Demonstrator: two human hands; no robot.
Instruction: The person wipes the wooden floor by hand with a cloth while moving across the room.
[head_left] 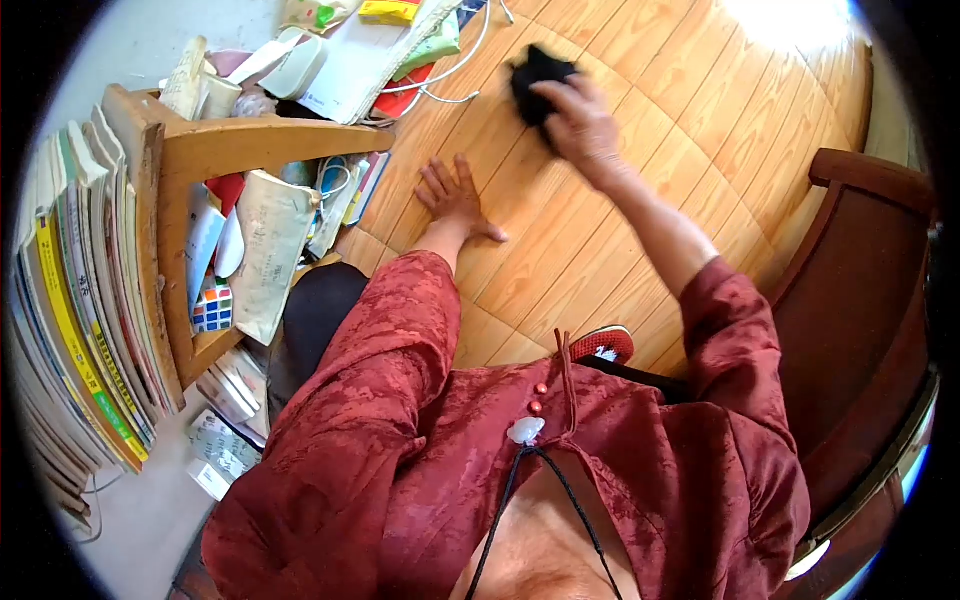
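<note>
My right hand (583, 122) is closed on a black cloth (540, 85), which lies bunched on the wood-patterned tiled floor (560, 240) at the upper middle. The fingers are slightly blurred and press on the cloth's right side. Lower and to the left, my left hand (455, 200) lies flat on the same floor with its fingers spread, holding nothing. White cables (455, 97) run over the floor's left edge, above my left hand.
At the left is a wooden shelf (265, 137) with papers, a puzzle cube (212, 310) and stacked books (80, 300). Dark red wooden furniture (840, 270) stands at the right. A red shoe (603, 344) shows below me.
</note>
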